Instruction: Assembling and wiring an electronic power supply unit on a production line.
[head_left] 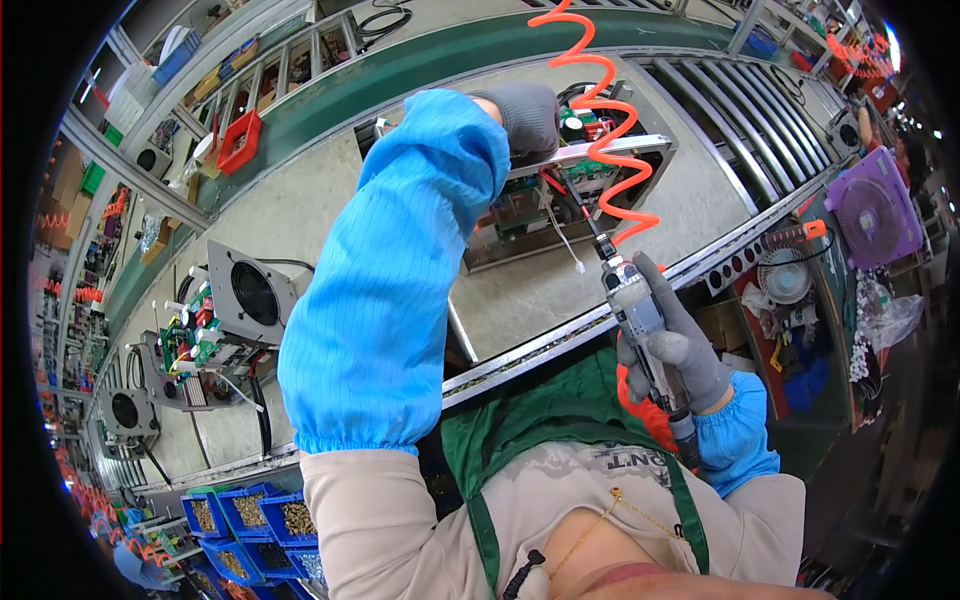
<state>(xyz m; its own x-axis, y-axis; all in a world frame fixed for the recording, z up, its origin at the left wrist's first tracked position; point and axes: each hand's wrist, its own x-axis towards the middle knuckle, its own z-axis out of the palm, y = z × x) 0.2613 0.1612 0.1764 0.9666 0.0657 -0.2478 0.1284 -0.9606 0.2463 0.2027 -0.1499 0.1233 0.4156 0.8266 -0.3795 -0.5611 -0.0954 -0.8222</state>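
My right hand (690, 345), in a grey glove, is wrapped round an air screwdriver (636, 300). Its long bit slants up and away to the near side of an open metal chassis (640, 146). Whether the tip touches a screw is too small to tell. Green circuit boards (590, 180) and loose wires sit inside the chassis. My left hand (530, 120), also gloved in grey, is curled closed over the chassis's left part, and what its fingers hold is hidden. A thin cable with a white plug (579, 267) hangs out in front.
A red coiled hose (620, 150) hangs across the chassis. To the left stand similar units with black fans (255, 292). A roller conveyor (745, 120) lies to the right, beyond it a purple fan (875, 208). Blue bins (245, 510) of small hardware stand lower left; a red tray (238, 142) is upper left.
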